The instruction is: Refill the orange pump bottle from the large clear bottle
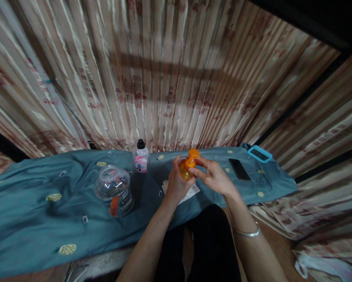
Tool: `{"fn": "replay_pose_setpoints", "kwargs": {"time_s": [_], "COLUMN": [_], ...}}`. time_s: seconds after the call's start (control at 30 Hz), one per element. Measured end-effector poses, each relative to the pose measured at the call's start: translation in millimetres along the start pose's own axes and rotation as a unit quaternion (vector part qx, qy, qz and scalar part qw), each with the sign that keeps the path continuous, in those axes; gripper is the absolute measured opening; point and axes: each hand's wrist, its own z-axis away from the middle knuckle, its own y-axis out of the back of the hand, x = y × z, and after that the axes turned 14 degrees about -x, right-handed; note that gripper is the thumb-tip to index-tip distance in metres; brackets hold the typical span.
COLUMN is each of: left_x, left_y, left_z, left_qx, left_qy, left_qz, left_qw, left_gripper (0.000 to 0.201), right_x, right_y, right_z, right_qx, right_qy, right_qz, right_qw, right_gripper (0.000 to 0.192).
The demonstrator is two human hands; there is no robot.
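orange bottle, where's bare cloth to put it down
Widest bare stretch: the blue cloth left of the clear jar. A smaller gap lies between right hand and phone. Crowded around the white bottle and tissue.

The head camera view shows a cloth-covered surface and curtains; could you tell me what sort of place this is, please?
Probably a room in a home, not a workshop. Patterned striped curtains hang behind a table under a teal cloth, which holds a phone, a clear jar and a small black-capped bottle.
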Motion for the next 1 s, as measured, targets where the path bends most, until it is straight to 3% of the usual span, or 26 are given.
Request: {"fn": "replay_pose_setpoints", "kwargs": {"time_s": [0.3, 0.53, 0.67, 0.77, 0.87, 0.93, 1.0], "left_x": [1, -7, -9, -5, -2, -4, -7], "left_y": [-0.9, -4.0, -0.4, 3.1, 4.1, 3.1, 1.7], "left_z": [0, 0, 1, 2, 3, 4, 5], "left_qx": [-0.001, -0.005, 0.0, -0.009, -0.02, -0.022, -0.018], "left_qy": [0.013, -0.034, -0.064, -0.051, -0.06, -0.073, -0.082], "left_qz": [0.005, -0.016, -0.015, -0.014, -0.022, -0.033, -0.045], "left_qw": [1.0, 0.999, 0.998, 0.999, 0.998, 0.997, 0.995], "left_gripper": [0.071, 0.057, 0.039, 0.026, 0.023, 0.023, 0.024], "right_x": [6, -8, -11, -10, -5, -2, -1], "right_y": [-16, -47, -59, -58, -46, -36, -30], "right_z": [3, -2, -12, -10, -1, 5, 7], "right_qx": [0.052, 0.249, 0.301, 0.28, 0.179, 0.107, 0.082], "right_qy": [-0.008, -0.12, -0.133, -0.123, -0.046, -0.003, -0.005], "right_qz": [-0.004, 0.0, -0.026, -0.043, -0.098, -0.106, -0.082], "right_qw": [0.999, 0.961, 0.944, 0.951, 0.978, 0.989, 0.993], "right_gripper": [0.032, 0.031, 0.032, 0.033, 0.043, 0.039, 0.031]}}
